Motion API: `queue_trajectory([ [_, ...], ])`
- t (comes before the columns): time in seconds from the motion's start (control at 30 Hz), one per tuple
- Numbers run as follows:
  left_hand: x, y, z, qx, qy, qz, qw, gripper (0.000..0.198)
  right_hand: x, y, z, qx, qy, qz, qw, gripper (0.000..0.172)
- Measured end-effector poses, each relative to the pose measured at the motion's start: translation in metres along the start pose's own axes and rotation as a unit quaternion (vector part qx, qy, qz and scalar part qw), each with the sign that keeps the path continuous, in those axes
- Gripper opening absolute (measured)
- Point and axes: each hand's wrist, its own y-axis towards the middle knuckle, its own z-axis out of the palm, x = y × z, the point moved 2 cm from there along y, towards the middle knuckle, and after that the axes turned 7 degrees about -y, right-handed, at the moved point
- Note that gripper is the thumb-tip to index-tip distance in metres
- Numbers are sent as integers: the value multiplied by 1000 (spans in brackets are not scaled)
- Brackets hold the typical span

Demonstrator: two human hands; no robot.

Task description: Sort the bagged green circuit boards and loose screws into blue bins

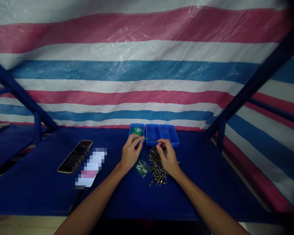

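My left hand [130,154] pinches a thin green item [140,138] just in front of the left blue plastic bin [132,130]. A green packet or board [137,131] lies in that bin. My right hand [168,157] hangs over a loose pile of small metal screws [156,166], its fingertips close to the front of the right bin [170,135]. I cannot tell whether those fingers hold anything. Between my hands, a small clear bag of green-and-silver parts [142,168] lies on the blue tabletop [127,195].
The middle bin [153,134] stands between the other two. Left of my hands lie a smartphone [74,156] and a pixelated, blurred flat object [91,167]. Blue metal shelf posts [38,128] rise at both sides, and a striped tarpaulin [127,71] hangs behind the table.
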Motion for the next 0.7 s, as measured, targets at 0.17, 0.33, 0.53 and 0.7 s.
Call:
queue_trajectory([
  [0.17, 15, 5, -6, -48, 2, 43, 998, 29, 2, -1, 1, 6, -2, -2, 1000, 24],
  [0.33, 22, 4, -2, -11, 94, 39, 995, 29, 1, -1, 2, 3, -2, -8, 1000, 24],
  [0.53, 20, 3, 3, 47, 190, 24, 980, 24, 0, 1, 0, -5, -5, -15, 1000, 23],
  [0.7, 17, 3, 2, 54, 204, 21, 977, 26, 8, 2, -2, 66, -28, -76, 994, 18],
])
